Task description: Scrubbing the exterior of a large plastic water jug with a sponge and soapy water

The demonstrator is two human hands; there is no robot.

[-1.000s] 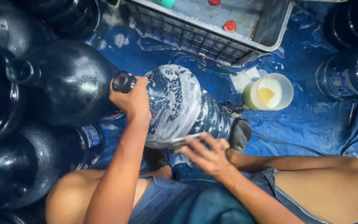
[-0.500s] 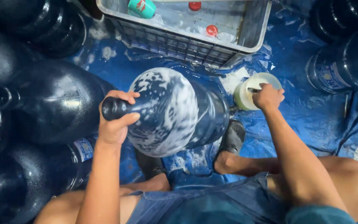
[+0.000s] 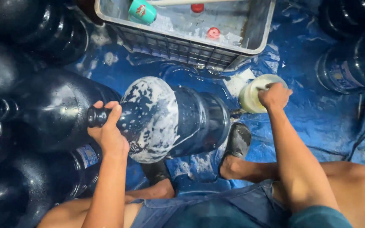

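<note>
My left hand (image 3: 108, 133) is wrapped tight around the neck of the big blue water jug (image 3: 170, 120), fingers curled over the top of the neck and thumb underneath, so the jug is pinned there. It lies on its side across the middle of the scene, neck pointing left, base to the right, its shoulder streaked with white suds. It rests on the wet blue tarp (image 3: 317, 122), just beyond my knees, with my dark shoe (image 3: 237, 141) near its base.

My right hand (image 3: 274, 95) is out to the right, over the small pale tub (image 3: 254, 95), fingers bunched down into its mouth. I can't tell whether they are pinching anything in there; the knuckles hide it.

To me this looks like the soaping step: one hand steadying, the other loading up at the tub. The next move, I judge, calls for keeping that neck grip firm while the right hand comes back to the jug's body, because the soapy surface looks slippery.

Far side, a grey crate (image 3: 182, 46) holds a teal cup (image 3: 142, 11). Dark jugs (image 3: 34, 109) crowd the left.
</note>
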